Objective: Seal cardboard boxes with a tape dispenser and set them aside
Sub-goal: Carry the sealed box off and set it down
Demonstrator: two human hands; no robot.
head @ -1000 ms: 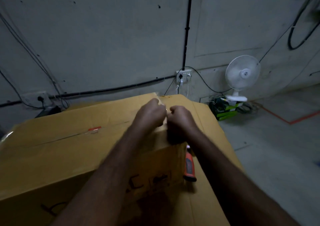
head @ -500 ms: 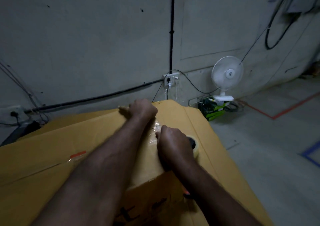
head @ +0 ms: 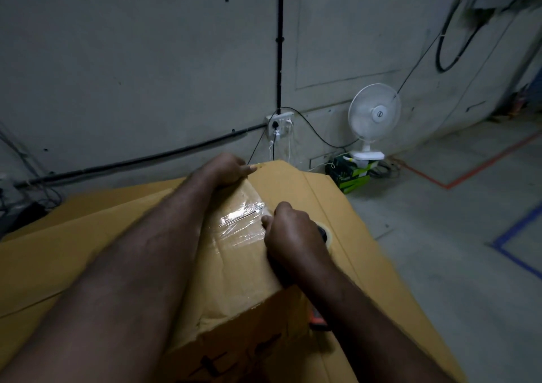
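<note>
I note the cardboard box [head: 234,294] lies lengthwise away from me. It is matte brown and creased at its near corner. My left hand [head: 225,168] grips its far edge, apparently pinning the tape end. My right hand [head: 293,233], the nearer, is closed round the tape dispenser [head: 325,234] at the box's right side. Glossy, wrinkled clear tape [head: 240,221] spans between them. I judge the coming pull runs toward me along the top.

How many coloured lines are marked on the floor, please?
2: a red line right of the white fan, and a blue line nearer, by the right edge. Others may be hidden behind the cardboard box.
</note>
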